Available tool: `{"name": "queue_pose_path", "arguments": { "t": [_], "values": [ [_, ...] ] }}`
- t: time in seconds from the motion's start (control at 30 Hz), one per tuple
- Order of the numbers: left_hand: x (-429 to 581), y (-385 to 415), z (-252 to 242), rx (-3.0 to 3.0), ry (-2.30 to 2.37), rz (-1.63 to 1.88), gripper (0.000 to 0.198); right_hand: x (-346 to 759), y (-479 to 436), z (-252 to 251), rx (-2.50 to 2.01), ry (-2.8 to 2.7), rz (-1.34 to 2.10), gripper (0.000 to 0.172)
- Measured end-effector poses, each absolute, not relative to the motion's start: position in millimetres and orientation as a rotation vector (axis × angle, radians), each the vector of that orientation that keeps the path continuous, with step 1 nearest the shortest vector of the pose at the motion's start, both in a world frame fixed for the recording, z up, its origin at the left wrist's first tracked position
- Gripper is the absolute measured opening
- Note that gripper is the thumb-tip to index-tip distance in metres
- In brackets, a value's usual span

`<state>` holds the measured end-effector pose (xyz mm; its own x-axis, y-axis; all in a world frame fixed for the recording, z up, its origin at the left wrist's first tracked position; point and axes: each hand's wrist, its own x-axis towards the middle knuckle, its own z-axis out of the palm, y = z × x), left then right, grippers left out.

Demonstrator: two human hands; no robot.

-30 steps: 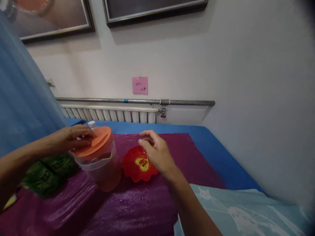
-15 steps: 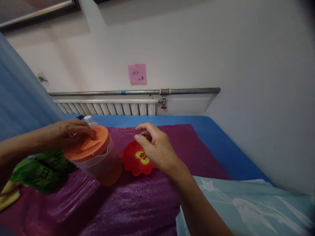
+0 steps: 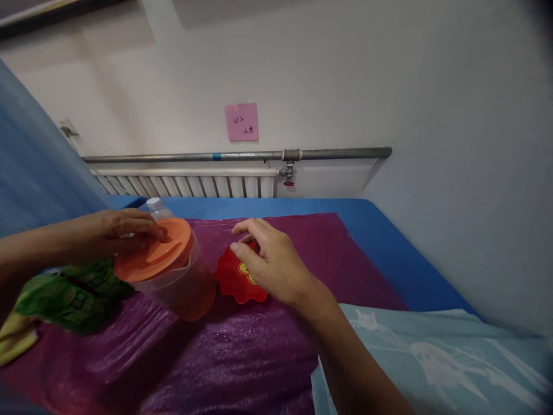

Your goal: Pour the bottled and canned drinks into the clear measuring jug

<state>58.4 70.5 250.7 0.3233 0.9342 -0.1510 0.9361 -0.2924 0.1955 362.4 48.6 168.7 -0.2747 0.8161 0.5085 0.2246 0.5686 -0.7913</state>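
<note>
My left hand has its fingers pressed on the raised grip of an orange lid. That lid sits over the mouth of a translucent plastic pitcher, tinted orange toward its base. To the right, my right hand hovers over a red scalloped plate with a yellow printed design. Its fingers are curved with a gap to the thumb, holding nothing, and they hide part of the plate.
Purple plastic sheeting covers much of the blue surface. Left lie a green packet and a yellow cloth. A white-capped clear bottle stands behind the pitcher. Light-blue patterned fabric lies front right; a radiator lines the wall.
My right hand has shifted slightly left over the plate. My left hand stays on the lid. The whole view has moved a little.
</note>
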Motion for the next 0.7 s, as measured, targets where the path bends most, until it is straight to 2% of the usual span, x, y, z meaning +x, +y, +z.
{"name": "queue_pose_path", "arguments": {
  "t": [0.17, 0.33, 0.7],
  "values": [
    [62.1, 70.1, 247.3, 2.388, 1.693, -0.098, 0.044, 363.2, 47.7, 169.3, -0.858, -1.813, 0.716, 0.013],
    [60.9, 68.2, 241.6, 2.490, 1.682, -0.090, 0.050, 362.3, 48.0, 167.8, -0.848, -1.832, 0.694, 0.013],
    [56.7, 57.8, 221.1, 2.753, 1.677, 0.011, 0.047, 347.0, 48.9, 156.4, -0.846, -1.884, 0.703, 0.016]
  ]
}}
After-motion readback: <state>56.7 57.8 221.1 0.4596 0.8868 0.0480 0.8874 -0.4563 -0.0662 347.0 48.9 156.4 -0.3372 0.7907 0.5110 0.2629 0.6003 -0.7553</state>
